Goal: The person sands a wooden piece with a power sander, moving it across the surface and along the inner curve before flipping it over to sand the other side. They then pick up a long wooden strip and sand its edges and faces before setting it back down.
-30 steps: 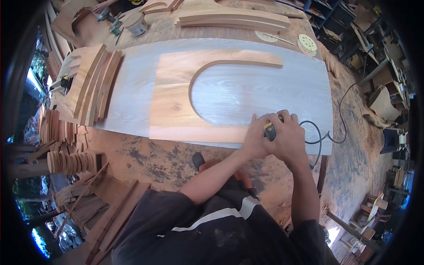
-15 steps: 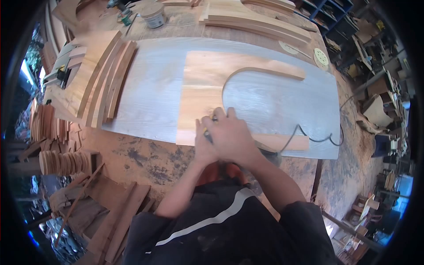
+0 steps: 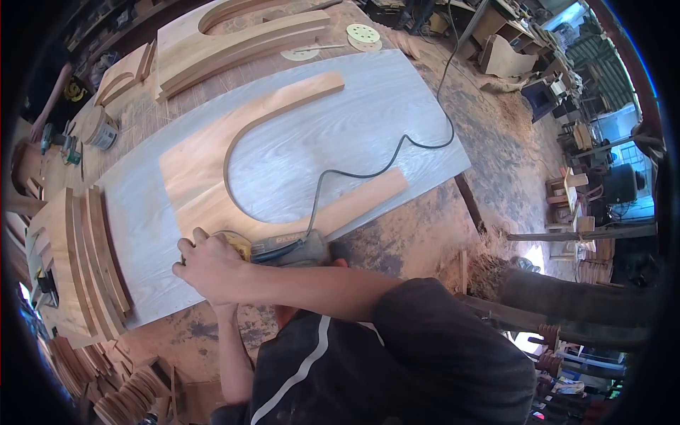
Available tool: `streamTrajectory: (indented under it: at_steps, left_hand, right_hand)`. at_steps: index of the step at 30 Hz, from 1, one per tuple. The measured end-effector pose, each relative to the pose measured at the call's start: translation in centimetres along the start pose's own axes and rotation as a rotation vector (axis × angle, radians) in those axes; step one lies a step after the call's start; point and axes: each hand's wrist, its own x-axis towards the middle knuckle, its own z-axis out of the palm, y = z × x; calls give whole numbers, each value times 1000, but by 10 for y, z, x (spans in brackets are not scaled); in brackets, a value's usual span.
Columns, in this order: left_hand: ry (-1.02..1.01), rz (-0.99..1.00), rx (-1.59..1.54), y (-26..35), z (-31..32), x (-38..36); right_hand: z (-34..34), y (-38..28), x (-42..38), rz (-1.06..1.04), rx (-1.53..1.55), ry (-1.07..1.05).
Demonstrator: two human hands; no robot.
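Note:
A yellow and black electric sander (image 3: pixel 239 245) rests at the near left corner of a pale U-shaped wooden panel (image 3: pixel 202 159). My right hand (image 3: pixel 216 269) is wrapped over the top of the sander, fingers curled toward the left. Under it, my left hand (image 3: pixel 224 306) meets the same tool from below; its fingers are mostly hidden by the right hand. A dark dust bag (image 3: pixel 308 251) sticks out to the right of the sander. From there a black power cord (image 3: pixel 361 174) snakes over the panel's opening and off the far right.
The panel lies on a grey board (image 3: pixel 142 234) on the dusty workbench (image 3: pixel 382 244). Curved wood pieces (image 3: pixel 85 262) stack at the left, more panels (image 3: pixel 241 42) at the back. Sanding discs (image 3: pixel 363 33), a tub (image 3: pixel 99 131) and a drill (image 3: pixel 53 142) lie around. A person's arm (image 3: pixel 53 99) shows at far left.
The view has swung and tilted to the right. My hands and the sander have moved along the panel toward its near left corner. The sander's body and cord show more now.

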Motion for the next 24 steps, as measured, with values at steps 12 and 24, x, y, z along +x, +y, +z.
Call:
streamTrajectory:
  at_steps: [12, 24]
  left_hand:
    - [-205, 151, -86, 48, 182, -24]
    - [-203, 442, 277, 71, 258, -30]
  right_hand:
    - [-79, 125, -161, 235, -82, 154]
    - [-120, 176, -206, 236, -135, -14]
